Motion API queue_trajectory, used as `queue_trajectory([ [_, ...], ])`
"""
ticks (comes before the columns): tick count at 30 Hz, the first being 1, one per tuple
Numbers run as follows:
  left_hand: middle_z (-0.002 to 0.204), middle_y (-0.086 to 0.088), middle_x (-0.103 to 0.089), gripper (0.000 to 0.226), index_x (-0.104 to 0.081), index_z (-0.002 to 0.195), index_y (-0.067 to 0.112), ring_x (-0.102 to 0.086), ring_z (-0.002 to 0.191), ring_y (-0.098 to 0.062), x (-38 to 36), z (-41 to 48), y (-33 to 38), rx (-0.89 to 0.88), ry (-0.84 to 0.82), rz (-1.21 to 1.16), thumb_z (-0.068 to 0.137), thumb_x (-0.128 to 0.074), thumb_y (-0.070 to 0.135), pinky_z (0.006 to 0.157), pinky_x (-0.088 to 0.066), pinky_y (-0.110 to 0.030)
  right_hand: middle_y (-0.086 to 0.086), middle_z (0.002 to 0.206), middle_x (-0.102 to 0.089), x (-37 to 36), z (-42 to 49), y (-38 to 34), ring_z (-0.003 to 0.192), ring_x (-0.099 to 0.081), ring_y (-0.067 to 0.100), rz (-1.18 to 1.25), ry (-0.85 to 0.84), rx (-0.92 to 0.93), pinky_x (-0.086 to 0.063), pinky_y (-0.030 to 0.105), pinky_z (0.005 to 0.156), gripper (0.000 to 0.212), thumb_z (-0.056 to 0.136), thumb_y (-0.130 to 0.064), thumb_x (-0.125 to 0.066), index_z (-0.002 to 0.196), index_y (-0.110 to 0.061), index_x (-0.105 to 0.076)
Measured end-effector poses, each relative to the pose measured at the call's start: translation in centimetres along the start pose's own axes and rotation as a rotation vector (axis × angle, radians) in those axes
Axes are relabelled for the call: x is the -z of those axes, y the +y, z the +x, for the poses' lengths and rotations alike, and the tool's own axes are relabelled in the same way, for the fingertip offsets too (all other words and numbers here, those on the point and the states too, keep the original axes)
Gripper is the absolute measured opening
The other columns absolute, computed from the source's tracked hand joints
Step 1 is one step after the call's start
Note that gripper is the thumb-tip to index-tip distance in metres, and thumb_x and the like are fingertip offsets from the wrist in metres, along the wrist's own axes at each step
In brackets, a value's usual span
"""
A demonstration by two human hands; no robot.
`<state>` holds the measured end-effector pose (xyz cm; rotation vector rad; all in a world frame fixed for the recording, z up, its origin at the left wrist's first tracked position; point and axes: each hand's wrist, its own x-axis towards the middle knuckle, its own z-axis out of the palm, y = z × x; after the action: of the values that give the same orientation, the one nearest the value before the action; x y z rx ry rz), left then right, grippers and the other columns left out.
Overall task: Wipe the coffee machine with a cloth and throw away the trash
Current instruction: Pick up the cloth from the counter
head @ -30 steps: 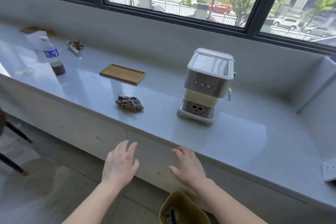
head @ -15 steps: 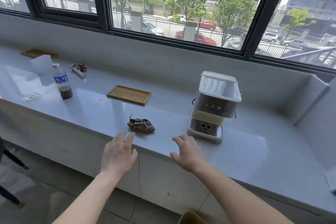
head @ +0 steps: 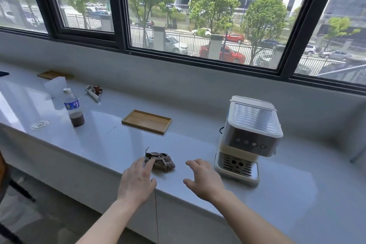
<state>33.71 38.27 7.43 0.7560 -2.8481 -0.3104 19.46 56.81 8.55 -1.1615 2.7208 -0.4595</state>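
Note:
A cream and silver coffee machine (head: 250, 136) stands on the pale counter (head: 107, 140), right of centre. A crumpled brown cloth (head: 162, 161) lies on the counter to its left, near the front edge. My left hand (head: 137, 180) is open, palm down, its fingertips at the cloth's left side. Open too, my right hand (head: 204, 179) hovers over the counter between the cloth and the machine's base, holding nothing. A plastic bottle (head: 73, 107) with a little dark liquid stands at the left, and a small wrapper-like item (head: 93, 91) lies behind it.
A shallow wooden tray (head: 147, 121) lies behind the cloth. Another wooden tray (head: 53, 75) and a white box (head: 55, 86) sit at the far left. A dark-framed window (head: 118, 8) runs above the back wall. Dark chair legs (head: 17, 192) show on the floor at left.
Both hands have moved forward over the counter edge, the left reaching the cloth. The view has tilted up, and the yellow bin seen below earlier is out of frame.

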Motion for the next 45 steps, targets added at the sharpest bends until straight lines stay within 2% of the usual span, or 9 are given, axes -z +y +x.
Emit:
queue_trajectory([
  [3,0.142,0.001,-0.045,0.057,-0.037,0.146,0.029,-0.049,0.125,-0.021,-0.9,2.1,-0.4,0.009,-0.031,0.016,0.091,-0.053,0.036,0.097,-0.043,-0.036,-0.002,0.144,-0.042,-0.9,2.4,0.8,0.133,-0.036,0.022,-0.01,-0.076,0.023,-0.042,0.037,0.101,0.062,0.089,-0.044,-0.057,0.146,-0.029,-0.036],
  [11,0.142,0.0,-0.043,0.062,-0.032,0.146,0.03,-0.046,0.128,-0.02,-2.7,6.3,-2.6,-0.007,-0.166,0.086,0.09,-0.056,0.037,0.097,-0.044,-0.034,-0.002,0.143,-0.042,-3.4,7.8,0.6,0.132,-0.038,0.024,-0.007,-0.205,0.052,-0.043,0.039,0.1,0.067,0.086,-0.047,-0.064,0.144,-0.031,-0.035],
  [16,0.153,0.0,-0.034,0.065,-0.03,0.146,0.034,-0.037,0.139,-0.02,-3.9,10.1,-4.2,-0.058,-0.205,0.061,0.087,-0.057,0.036,0.103,-0.041,-0.036,0.0,0.142,-0.042,-5.0,11.6,-0.7,0.129,-0.041,0.026,0.013,-0.23,0.02,-0.044,0.039,0.099,0.069,0.082,-0.047,-0.069,0.142,-0.029,-0.038],
  [23,0.162,-0.004,-0.02,0.075,-0.023,0.152,0.03,-0.022,0.149,-0.022,-6.7,16.0,-7.9,-0.277,-0.386,0.085,0.088,-0.06,0.038,0.116,-0.03,-0.038,-0.002,0.153,-0.029,-8.0,16.1,-2.5,0.134,-0.035,0.028,-0.02,-0.316,-0.104,-0.046,0.041,0.099,0.097,0.071,-0.05,-0.078,0.15,-0.029,-0.025],
  [27,0.16,-0.003,-0.025,0.076,-0.024,0.152,0.031,-0.027,0.146,-0.024,-7.8,18.2,-9.6,-0.409,-0.511,0.06,0.085,-0.061,0.035,0.114,-0.033,-0.038,-0.008,0.155,-0.027,-9.5,17.2,-3.2,0.132,-0.036,0.025,-0.055,-0.375,-0.174,-0.046,0.041,0.099,0.103,0.071,-0.049,-0.079,0.152,-0.031,-0.019],
  [30,0.14,0.001,-0.046,0.069,-0.032,0.145,0.032,-0.046,0.129,-0.025,-8.4,19.3,-10.3,-0.509,-0.543,0.031,0.082,-0.06,0.03,0.1,-0.045,-0.039,-0.009,0.149,-0.035,-10.2,17.5,-3.7,0.127,-0.041,0.024,-0.047,-0.376,-0.202,-0.047,0.041,0.098,0.095,0.074,-0.038,-0.078,0.151,-0.034,-0.023],
  [32,0.127,0.002,-0.054,0.06,-0.04,0.138,0.031,-0.053,0.115,-0.025,-8.7,20.0,-10.3,-0.554,-0.538,0.013,0.081,-0.058,0.028,0.092,-0.046,-0.039,-0.008,0.14,-0.044,-10.5,17.8,-3.7,0.12,-0.047,0.025,-0.042,-0.337,-0.207,-0.049,0.041,0.091,0.075,0.078,-0.027,-0.069,0.144,-0.036,-0.034],
  [37,0.107,-0.004,-0.061,0.032,-0.055,0.11,0.023,-0.057,0.101,-0.027,-9.4,21.7,-10.5,-0.572,-0.545,-0.064,0.078,-0.053,0.027,0.08,-0.039,-0.035,-0.004,0.105,-0.057,-10.2,19.7,-3.9,0.097,-0.06,0.025,-0.016,-0.27,-0.213,-0.046,0.033,0.072,0.033,0.075,-0.02,-0.057,0.106,-0.028,-0.062],
  [45,0.096,-0.001,-0.06,0.025,-0.058,0.098,0.024,-0.055,0.09,-0.022,-7.8,27.9,-12.5,-0.509,-0.46,-0.139,0.075,-0.053,0.033,0.073,-0.042,-0.033,-0.006,0.093,-0.056,-8.6,26.6,-4.2,0.083,-0.06,0.022,0.098,-0.212,-0.179,-0.039,0.028,0.061,0.027,0.066,-0.023,-0.065,0.092,-0.028,-0.062],
])
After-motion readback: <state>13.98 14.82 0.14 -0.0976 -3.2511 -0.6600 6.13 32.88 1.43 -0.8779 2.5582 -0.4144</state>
